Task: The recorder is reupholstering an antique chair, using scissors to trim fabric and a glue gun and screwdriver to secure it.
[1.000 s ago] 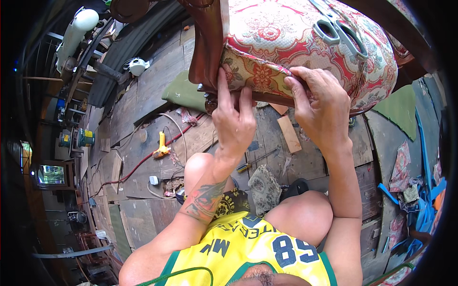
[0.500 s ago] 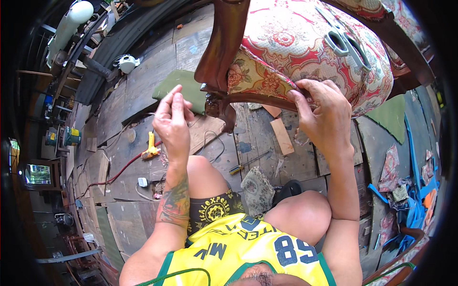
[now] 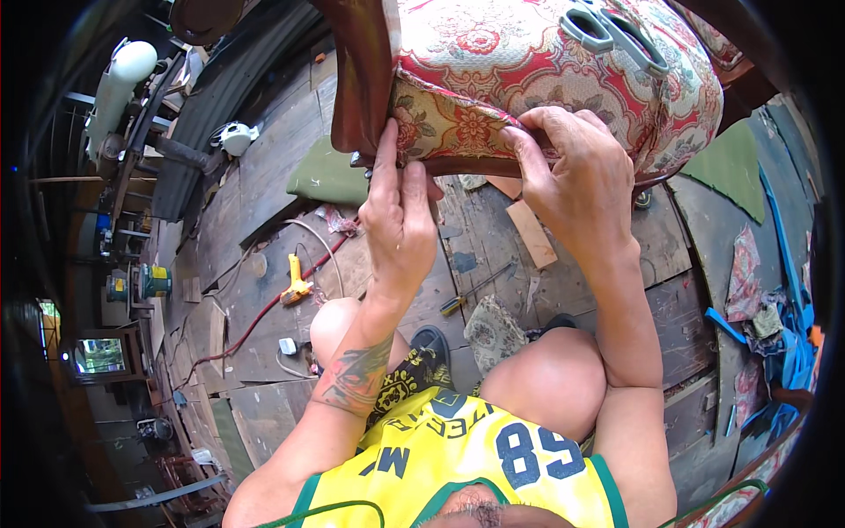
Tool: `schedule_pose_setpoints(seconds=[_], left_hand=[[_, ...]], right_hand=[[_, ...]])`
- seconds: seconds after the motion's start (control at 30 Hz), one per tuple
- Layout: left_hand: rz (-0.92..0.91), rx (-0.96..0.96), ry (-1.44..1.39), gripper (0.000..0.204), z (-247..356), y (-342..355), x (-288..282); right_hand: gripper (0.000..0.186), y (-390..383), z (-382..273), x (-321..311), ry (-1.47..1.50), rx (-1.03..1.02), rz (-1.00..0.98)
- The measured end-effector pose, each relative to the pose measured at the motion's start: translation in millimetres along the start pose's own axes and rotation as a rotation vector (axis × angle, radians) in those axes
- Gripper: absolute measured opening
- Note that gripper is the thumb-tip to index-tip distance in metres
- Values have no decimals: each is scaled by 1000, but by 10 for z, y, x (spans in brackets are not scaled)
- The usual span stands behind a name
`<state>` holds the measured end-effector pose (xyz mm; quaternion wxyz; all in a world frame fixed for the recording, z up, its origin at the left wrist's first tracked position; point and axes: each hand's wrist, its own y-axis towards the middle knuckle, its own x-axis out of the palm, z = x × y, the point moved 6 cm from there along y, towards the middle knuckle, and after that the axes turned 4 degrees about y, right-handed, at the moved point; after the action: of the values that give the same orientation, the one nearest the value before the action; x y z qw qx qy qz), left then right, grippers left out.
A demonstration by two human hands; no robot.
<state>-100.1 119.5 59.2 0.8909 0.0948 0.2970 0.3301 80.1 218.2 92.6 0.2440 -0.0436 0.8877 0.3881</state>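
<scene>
In front of me stands a carved dark-wood chair (image 3: 363, 79) with a padded seat in red and cream floral fabric (image 3: 475, 123). My right hand (image 3: 576, 167) pinches the folded edge of that fabric along the seat's front, between thumb and fingers. Against the fabric's left corner, beside the chair leg, my left hand (image 3: 400, 216) lays its outstretched fingers; nothing shows in its grasp. Scissors with grey handles (image 3: 620, 40) lie on top of the seat, their blades cut off by the picture's upper edge.
Below the chair a screwdriver (image 3: 453, 305), a wood block (image 3: 532, 235) and a fabric scrap (image 3: 493, 334) lie on the plank floor. At left is a yellow tool (image 3: 296, 282) by a red hose (image 3: 233, 352). Green cloth (image 3: 330, 172) and blue strips (image 3: 788, 317) lie farther out.
My left hand has moved right and up, from free air onto the fabric's left corner. My right hand keeps its pinch on the fabric edge. The view has shifted, so chair and scissors appear higher.
</scene>
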Motion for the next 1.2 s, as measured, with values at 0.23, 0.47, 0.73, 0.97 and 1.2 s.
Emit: schedule_pose_setpoints(seconds=[0.23, 0.47, 0.73, 0.97, 1.2], left_hand=[[-54, -62, 45, 64, 16, -14, 86], [-87, -5, 72, 61, 9, -21, -56], [-677, 431, 228, 27, 242, -696, 11], [-664, 11, -753, 14, -560, -785, -1472], [-425, -266, 888, 26, -2701, -1195, -1507]], right_hand=[[15, -73, 47, 12, -5, -72, -23], [23, -171, 64, 17, -15, -103, -4], [30, -260, -80, 0, 361, 73, -434], [35, -747, -499, -177, 96, 145, -1035], [30, -1242, -490, 160, -158, 348, -1170]])
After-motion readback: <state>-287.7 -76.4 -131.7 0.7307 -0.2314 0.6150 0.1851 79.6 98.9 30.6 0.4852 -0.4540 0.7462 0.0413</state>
